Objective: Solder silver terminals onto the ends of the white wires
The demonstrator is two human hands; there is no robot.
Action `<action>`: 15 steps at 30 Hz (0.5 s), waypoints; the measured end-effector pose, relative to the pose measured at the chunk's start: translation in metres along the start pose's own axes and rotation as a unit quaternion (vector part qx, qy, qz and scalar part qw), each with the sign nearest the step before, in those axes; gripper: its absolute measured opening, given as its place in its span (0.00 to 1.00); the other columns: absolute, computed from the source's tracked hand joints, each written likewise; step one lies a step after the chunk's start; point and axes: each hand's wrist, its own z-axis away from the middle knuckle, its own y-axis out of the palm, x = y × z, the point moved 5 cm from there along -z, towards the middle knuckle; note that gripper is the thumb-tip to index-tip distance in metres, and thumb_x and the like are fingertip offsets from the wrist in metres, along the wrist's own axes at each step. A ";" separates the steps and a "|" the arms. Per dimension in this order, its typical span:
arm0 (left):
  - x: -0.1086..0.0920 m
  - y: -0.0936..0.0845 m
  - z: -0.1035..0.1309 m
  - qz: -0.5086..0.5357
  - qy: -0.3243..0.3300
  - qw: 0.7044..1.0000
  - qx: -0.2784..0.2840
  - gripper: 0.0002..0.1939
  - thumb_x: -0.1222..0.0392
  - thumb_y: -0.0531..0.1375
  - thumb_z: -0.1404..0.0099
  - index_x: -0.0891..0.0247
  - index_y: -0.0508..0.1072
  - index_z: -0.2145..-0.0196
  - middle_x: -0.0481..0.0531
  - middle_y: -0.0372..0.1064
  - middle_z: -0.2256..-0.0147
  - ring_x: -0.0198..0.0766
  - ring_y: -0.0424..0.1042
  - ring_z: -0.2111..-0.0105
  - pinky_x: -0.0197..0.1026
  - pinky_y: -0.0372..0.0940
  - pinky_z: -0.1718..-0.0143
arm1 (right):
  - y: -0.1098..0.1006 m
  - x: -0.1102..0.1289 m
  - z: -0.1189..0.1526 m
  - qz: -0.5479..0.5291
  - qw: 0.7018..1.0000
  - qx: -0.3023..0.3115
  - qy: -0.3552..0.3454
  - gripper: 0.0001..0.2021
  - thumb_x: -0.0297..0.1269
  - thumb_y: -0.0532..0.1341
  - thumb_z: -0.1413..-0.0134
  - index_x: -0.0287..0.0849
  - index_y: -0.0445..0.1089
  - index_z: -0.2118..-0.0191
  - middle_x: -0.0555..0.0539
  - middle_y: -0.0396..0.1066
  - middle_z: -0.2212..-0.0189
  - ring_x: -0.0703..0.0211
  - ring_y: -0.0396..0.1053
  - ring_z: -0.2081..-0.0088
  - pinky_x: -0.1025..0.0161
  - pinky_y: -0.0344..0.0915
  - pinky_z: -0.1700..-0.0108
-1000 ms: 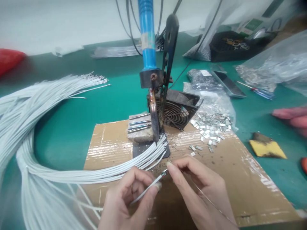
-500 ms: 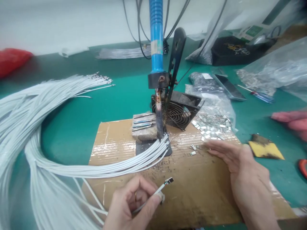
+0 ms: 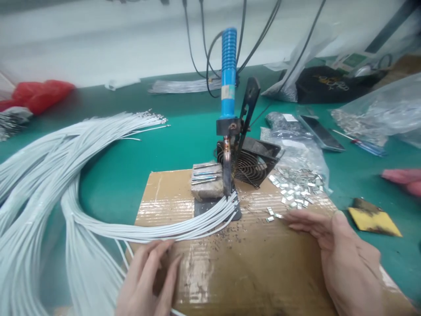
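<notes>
My left hand (image 3: 148, 278) is low on the cardboard, thumb and fingers apart, its fingertips by the lower edge of a fanned bundle of white cables (image 3: 158, 232). One cable end (image 3: 177, 312) shows beneath it at the bottom edge. On the right, my right hand (image 3: 345, 259) lies with fingers stretched out, tips beside a few small circuit boards (image 3: 270, 215). Whether they touch the nearest one I cannot tell. A blue-handled soldering iron (image 3: 228, 74) stands tip down in a black holder, over the cables' stripped ends.
A block with metal rods (image 3: 207, 186) and a black fan (image 3: 250, 166) stand behind the cable ends. Many small boards (image 3: 297, 188) lie piled at right. A stained yellow sponge (image 3: 375, 219), a screwdriver (image 3: 360, 144) and a thick white cable bundle (image 3: 82, 145) rest on the green mat.
My left hand has let go of the cable with a small board on its end and moved left. My right hand stays beside the loose boards. The view has tilted up.
</notes>
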 end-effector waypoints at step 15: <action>0.023 -0.029 -0.027 -0.016 0.174 0.982 0.070 0.05 0.64 0.60 0.24 0.54 0.73 0.55 0.49 0.81 0.62 0.40 0.82 0.66 0.35 0.74 0.62 | 0.000 0.000 -0.001 0.008 1.000 0.019 -0.020 0.31 0.69 0.63 0.38 0.43 0.86 0.66 0.43 0.86 0.66 0.54 0.80 0.65 0.63 0.77 0.58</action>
